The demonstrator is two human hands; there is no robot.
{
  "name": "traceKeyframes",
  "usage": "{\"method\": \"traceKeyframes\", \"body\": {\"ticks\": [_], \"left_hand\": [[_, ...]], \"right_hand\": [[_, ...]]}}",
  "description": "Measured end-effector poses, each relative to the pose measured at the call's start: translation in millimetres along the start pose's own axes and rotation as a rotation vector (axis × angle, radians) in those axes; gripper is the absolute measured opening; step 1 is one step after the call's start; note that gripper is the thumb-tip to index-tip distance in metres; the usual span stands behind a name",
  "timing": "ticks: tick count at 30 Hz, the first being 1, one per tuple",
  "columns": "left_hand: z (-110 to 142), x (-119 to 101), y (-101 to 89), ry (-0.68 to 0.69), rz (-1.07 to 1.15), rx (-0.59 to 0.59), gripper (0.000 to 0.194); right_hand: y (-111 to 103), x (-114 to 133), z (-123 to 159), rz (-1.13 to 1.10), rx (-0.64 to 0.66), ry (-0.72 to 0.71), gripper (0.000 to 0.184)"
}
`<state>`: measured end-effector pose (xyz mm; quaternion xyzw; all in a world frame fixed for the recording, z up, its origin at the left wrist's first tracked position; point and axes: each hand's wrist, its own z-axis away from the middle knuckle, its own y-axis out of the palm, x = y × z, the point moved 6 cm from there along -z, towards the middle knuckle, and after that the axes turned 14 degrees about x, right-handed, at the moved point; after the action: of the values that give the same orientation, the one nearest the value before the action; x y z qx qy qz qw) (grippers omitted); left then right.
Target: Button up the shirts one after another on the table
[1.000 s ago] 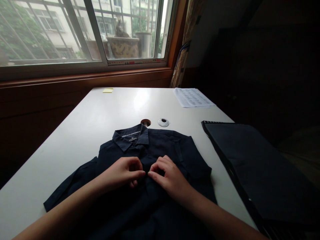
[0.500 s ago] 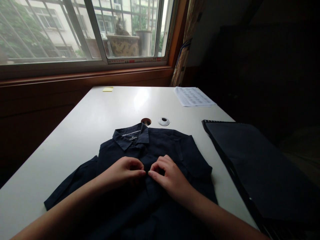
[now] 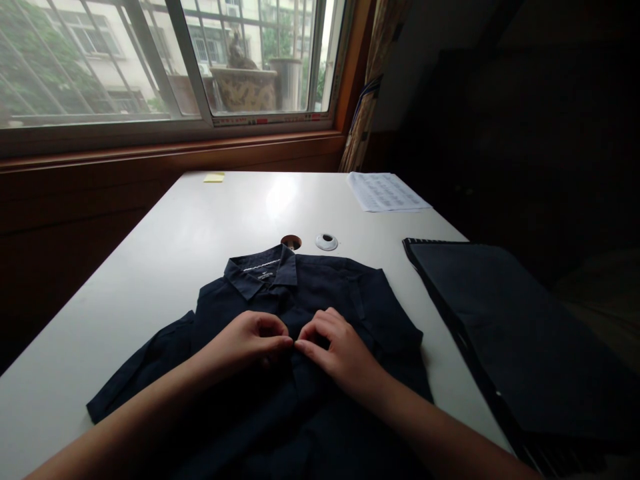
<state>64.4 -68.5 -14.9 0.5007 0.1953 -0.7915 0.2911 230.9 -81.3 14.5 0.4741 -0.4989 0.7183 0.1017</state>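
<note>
A dark navy shirt (image 3: 330,287) lies spread front side up, its collar (image 3: 287,267) pointing away from me and a sleeve out at each side. My left hand (image 3: 255,340) pinches the front of the shirt along its middle, thumb against the fingers. Just to the right, my right hand (image 3: 333,343) pinches the same strip of cloth. The two thumb tips almost meet there. Whether a button sits between the fingertips is too dark and small to make out. Both forearms cover part of the lower shirt.
The shirt lies on a white table (image 3: 135,267). Beyond the collar are a round cable hole (image 3: 291,242) and a white ring-shaped cover (image 3: 327,241). Printed sheets (image 3: 387,192) and a yellow sticky note (image 3: 214,177) lie at the far edge. A large black folder-like item (image 3: 510,320) covers the right side.
My thumb tips have come slightly closer together on the shirt front. The whole view has shifted a little; the shirt stays in place.
</note>
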Motion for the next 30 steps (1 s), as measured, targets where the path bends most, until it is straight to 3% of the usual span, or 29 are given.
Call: {"method": "traceKeyframes", "body": {"ticks": [3, 5, 9, 12, 18, 25, 30], "left_hand": [[-0.1, 0.2, -0.3, -0.003, 0.003, -0.006, 0.036], [-0.3, 0.5, -0.1, -0.005, -0.002, -0.001, 0.037], [0.0, 0.7, 0.5, -0.004, -0.031, -0.002, 0.037], [0.2, 1.4, 1.1, -0.006, -0.046, -0.009, 0.037], [1.4, -0.3, 0.9, -0.018, -0.067, -0.009, 0.036], [13.2, -27.7, -0.4, 0.209, -0.51, -0.014, 0.021], [13.2, -26.3, -1.6, 0.256, -0.577, 0.006, 0.014]], "right_hand": [[-4.6, -0.9, 0.3, -0.04, -0.045, -0.063, 0.008], [-5.8, -1.1, 0.2, -0.042, -0.068, -0.125, 0.019], [1.0, -0.8, -2.1, 0.093, 0.016, -0.19, 0.036], [4.5, -0.9, -3.5, 0.169, 0.067, -0.182, 0.03], [1.7, -2.4, -4.0, 0.155, 0.036, -0.148, 0.019], [-1.3, -5.1, -2.2, 0.144, 0.023, -0.161, 0.02], [-1.0, -6.3, -1.8, 0.132, 0.019, -0.144, 0.019]]}}
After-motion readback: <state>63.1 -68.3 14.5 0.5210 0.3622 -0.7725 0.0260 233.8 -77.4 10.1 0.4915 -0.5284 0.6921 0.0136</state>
